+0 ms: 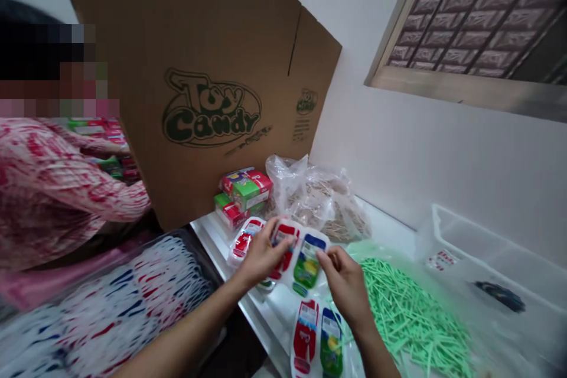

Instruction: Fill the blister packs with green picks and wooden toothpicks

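Holding candy packs [297, 253] over white counter [266, 314] by white wall [398, 142].

red and blue-green blister packs [290, 254], pale green sticks [411, 313], brown carton [199, 71] with dark green print.

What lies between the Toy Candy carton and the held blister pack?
Head view: a stack of small red-and-green boxes, beside the carton and just beyond the blister pack.
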A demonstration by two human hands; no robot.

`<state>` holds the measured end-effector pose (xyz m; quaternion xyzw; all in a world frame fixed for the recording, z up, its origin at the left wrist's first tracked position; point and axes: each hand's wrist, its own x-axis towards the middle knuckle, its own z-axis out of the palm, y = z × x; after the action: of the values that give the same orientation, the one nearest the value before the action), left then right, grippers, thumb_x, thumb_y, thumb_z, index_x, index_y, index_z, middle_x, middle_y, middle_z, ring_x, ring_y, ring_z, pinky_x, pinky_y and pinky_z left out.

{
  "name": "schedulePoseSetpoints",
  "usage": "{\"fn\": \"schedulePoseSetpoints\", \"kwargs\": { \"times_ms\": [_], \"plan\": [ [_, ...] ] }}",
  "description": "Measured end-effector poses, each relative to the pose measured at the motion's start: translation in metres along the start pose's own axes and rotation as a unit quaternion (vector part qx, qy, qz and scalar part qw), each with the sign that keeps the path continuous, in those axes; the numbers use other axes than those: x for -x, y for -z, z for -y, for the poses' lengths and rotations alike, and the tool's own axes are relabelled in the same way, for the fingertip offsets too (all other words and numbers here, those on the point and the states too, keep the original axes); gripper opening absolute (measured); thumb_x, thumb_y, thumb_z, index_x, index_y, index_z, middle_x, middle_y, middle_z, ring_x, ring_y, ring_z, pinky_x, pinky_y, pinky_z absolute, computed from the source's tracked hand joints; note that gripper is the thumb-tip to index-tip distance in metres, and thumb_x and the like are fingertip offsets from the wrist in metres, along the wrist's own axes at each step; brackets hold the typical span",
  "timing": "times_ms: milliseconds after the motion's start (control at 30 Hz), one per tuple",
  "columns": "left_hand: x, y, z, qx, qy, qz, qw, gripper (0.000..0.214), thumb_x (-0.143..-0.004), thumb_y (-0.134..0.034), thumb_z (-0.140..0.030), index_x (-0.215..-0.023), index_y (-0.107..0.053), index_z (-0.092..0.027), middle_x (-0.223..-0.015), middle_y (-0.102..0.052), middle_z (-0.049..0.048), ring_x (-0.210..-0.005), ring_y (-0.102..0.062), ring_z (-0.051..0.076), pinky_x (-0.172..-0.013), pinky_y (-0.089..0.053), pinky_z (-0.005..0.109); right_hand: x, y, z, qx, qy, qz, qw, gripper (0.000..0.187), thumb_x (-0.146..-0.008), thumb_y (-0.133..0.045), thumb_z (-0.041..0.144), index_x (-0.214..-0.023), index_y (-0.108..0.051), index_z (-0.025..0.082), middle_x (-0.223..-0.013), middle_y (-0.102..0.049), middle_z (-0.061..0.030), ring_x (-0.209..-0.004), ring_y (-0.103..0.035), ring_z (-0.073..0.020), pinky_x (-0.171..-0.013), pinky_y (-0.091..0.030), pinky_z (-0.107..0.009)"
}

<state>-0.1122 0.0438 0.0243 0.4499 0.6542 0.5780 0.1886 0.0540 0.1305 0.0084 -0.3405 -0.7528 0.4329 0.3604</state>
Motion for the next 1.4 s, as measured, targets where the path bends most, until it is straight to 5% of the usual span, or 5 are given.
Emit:
{"fn": "schedulePoseSetpoints", "kwargs": {
  "times_ms": [367,600,667,933,1400],
  "plan": [
    [-0.053,0.064,0.077,-0.425,0.055,0.0,0.904,0.066,-0.069,-0.063,-0.025,-0.13,-0.039,-0.017,-0.125,-0.054,0.0169,-0.115,-0.049,0.032,-0.089,-0.038,0.037,-0.072,-0.119,-0.035,0.104,0.003,0.08,0.991,0.02,-0.071,-0.058,0.036,-0.064,-0.053,0.019,-0.058,-0.056,0.0001,-0.058,-0.052,-0.0163,-0.056,-0.035,-0.025],
    [-0.005,0.025,0.047,-0.36,-0.065,-0.05,0.929,0.033,-0.087,-0.042,-0.028,-0.116,-0.05,-0.016,-0.114,-0.058,0.0136,-0.108,-0.05,0.026,-0.093,-0.035,0.036,-0.037,-0.058,-0.047,0.107,0.001,0.083,0.991,0.023,-0.086,-0.039,0.036,-0.086,-0.055,0.019,-0.074,-0.061,-0.0011,-0.069,-0.058,-0.0157,-0.065,-0.04,-0.024],
    [0.029,-0.008,0.042,-0.298,-0.097,0.05,0.948,0.025,-0.087,-0.041,-0.031,-0.104,-0.054,-0.018,-0.099,-0.061,0.0102,-0.093,-0.057,0.022,-0.081,-0.041,0.031,-0.02,-0.029,-0.056,0.115,-0.02,0.079,0.99,0.031,-0.09,-0.028,0.037,-0.09,-0.055,0.02,-0.069,-0.06,0.0,-0.067,-0.058,-0.0155,-0.065,-0.041,-0.024],
    [0.084,-0.09,0.086,-0.39,0.121,0.176,0.896,0.026,-0.081,-0.048,-0.042,-0.092,-0.05,-0.019,-0.086,-0.064,0.0064,-0.075,-0.061,0.023,-0.058,-0.034,0.028,0.049,0.054,-0.095,0.191,-0.093,0.05,0.976,0.034,-0.089,-0.031,0.04,-0.068,-0.052,0.021,-0.058,-0.054,0.0013,-0.059,-0.054,-0.0162,-0.057,-0.037,-0.025],
    [0.066,-0.091,0.047,-0.441,-0.022,0.23,0.867,0.029,-0.085,-0.039,-0.027,-0.09,-0.066,-0.018,-0.091,-0.066,0.0144,-0.091,-0.057,0.029,-0.078,-0.037,0.038,0.064,0.031,-0.13,0.298,-0.111,0.045,0.947,0.008,-0.079,-0.051,0.023,-0.073,-0.054,0.02,-0.075,-0.061,-0.0047,-0.07,-0.057,-0.0189,-0.059,-0.03,-0.025]
  ]
}}
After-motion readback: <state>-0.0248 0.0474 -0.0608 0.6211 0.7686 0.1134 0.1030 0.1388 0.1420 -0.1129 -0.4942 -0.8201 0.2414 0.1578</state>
